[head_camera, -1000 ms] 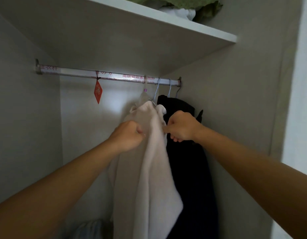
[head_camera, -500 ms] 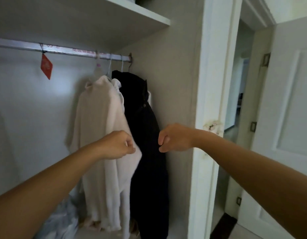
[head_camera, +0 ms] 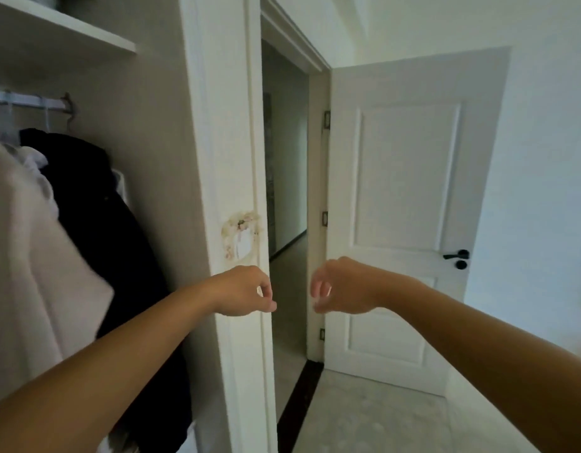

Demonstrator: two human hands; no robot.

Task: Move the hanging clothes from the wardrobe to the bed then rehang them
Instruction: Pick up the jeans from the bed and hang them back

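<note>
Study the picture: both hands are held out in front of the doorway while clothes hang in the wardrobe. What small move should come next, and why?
Probably bring the left hand back to the white garment on the rail. Both it and the right hand hold nothing, loosely curled before the door frame, while the white and black garment hang in the wardrobe.

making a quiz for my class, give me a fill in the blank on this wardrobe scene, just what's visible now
1. The black garment hangs to the ____ of the pale garment.
2. Both garments hang from a ____ under the shelf.
3. The white door stands ____.
4. The left hand and right hand hold ____.

Missing words: right; rail; open; nothing
</note>
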